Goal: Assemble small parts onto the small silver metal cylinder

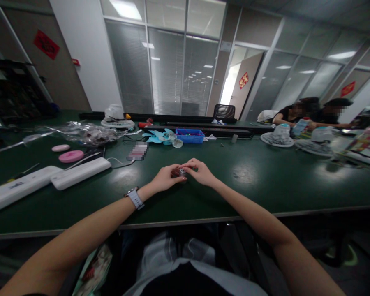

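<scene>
Over the middle of the green table, a small silver metal cylinder [182, 173] stands between my two hands. My left hand [168, 177] curls round it from the left, thumb and fingers closed on its side. From the right, the thumb and forefinger of my right hand [201, 172] are pinched together at the cylinder's top. Any tiny piece between those right fingertips is too small to make out. Part of the cylinder is hidden behind the fingers.
White power strips [82, 173], pink discs [71, 156] and a phone on a cable [138, 151] lie left. Behind are blue fan blades [162, 136], a blue bin [190, 136] and another small cylinder [234, 138]. Fan parts [277, 136] and people [296, 113] are at right.
</scene>
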`<state>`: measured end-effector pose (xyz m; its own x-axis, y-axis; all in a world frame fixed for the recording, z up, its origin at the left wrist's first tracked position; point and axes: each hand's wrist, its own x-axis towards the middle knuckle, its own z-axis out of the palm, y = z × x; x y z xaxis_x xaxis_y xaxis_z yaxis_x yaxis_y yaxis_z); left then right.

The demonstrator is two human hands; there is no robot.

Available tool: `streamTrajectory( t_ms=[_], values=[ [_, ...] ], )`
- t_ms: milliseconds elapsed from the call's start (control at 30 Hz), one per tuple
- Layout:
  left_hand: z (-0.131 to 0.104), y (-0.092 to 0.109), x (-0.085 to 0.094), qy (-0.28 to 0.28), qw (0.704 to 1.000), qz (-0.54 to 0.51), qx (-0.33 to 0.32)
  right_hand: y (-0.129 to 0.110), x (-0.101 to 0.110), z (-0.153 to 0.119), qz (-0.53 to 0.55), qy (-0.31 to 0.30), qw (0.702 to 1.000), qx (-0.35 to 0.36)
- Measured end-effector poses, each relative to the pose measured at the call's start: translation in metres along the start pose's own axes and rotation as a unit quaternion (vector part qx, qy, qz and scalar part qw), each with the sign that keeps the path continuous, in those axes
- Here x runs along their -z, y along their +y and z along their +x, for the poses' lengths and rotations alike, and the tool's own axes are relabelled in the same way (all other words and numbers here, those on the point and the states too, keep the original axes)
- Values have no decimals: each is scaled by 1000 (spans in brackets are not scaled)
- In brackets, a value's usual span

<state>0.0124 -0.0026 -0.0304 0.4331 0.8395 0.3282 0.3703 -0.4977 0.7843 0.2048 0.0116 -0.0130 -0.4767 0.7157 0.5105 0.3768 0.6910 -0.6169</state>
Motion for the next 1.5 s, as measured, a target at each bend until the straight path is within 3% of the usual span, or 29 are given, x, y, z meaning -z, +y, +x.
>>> streamTrajectory(
  t_ms=[367,700,1033,1200,1500],
  values=[
    [0,2,0,-2,1000,-14,-4,-2,3,2,-20,10,999,-25],
    [0,0,-1,-5,1000,-22,2,-2,-1,3,-15,35,995,-88],
    [0,0,-1,-5,1000,-26,-11,1,4,0,-9,-28,999,-19],
    [0,-1,0,-3,1000,-14,-7,3,5,0,3,-46,999,-16],
    [0,-1,-1,-6,1000,-21,-5,0,0,0,-16,12,999,-33]
  ],
)
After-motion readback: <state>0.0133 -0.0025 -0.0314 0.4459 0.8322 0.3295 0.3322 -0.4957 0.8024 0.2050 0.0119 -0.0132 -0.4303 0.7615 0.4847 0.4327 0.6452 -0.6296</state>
